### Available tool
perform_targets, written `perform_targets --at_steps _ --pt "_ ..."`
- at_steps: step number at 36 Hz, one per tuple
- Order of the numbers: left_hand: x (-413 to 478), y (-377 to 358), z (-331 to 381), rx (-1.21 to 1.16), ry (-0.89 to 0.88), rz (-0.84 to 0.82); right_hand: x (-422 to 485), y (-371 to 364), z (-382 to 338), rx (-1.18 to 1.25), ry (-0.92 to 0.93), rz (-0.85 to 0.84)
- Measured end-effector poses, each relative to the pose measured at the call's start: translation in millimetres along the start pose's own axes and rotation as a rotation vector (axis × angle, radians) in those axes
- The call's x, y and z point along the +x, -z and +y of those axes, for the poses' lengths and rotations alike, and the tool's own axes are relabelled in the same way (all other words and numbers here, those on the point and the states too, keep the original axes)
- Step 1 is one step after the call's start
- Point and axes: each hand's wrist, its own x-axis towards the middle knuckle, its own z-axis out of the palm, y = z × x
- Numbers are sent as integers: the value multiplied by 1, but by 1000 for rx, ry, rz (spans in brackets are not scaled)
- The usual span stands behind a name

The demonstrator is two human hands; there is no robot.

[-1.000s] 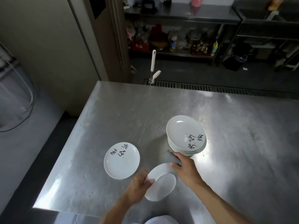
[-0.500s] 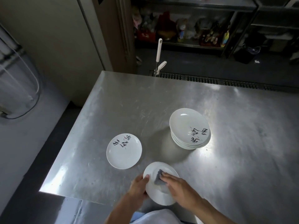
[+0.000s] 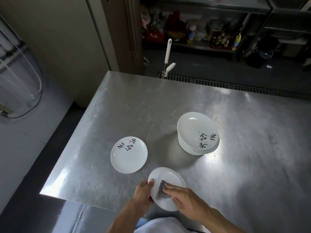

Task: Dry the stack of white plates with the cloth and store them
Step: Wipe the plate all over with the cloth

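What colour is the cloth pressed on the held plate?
Dark grey cloth, clearest in the head view.

Brushed metal surface [image 3: 151, 106], scuffed and scratched, throwing hard glare just right of the stack of plates [image 3: 197, 133]. That stack looks glazed: glossy, smooth, white. Nearer than the stack, a grey cloth [image 3: 162, 190], matt and soft, lies on another shiny white plate [image 3: 168, 179].

Dim; glare on table [image 3: 235, 165] (edges warped), shelves [image 3: 202, 46] seemingly blurred.
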Motion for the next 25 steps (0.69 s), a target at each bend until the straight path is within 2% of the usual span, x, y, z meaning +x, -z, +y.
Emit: perform_targets --at_steps 4,10,12,14,16,18,21,25 --pt "-8 -4 0 30 -40 -40 -9 3 21 -19 -118 74" --pt "-20 -3 3 20 -51 -155 29 4 15 68 -478 285" --pt "-21 -4 3 22 -55 -200 41 3 1 92 -394 281" --pt "-21 -6 2 13 -67 -229 48 -3 -12 115 -187 181" --pt "-21 -5 1 -3 -70 -216 49 -7 -13 79 -72 75" --pt "-20 -3 0 -5 -63 -200 51 -3 -6 46 -115 111" --pt "-21 -2 1 7 -54 -216 55 7 -3 23 -302 212" --pt "-20 -1 2 -26 -66 -195 57 0 -13 25 -49 53"
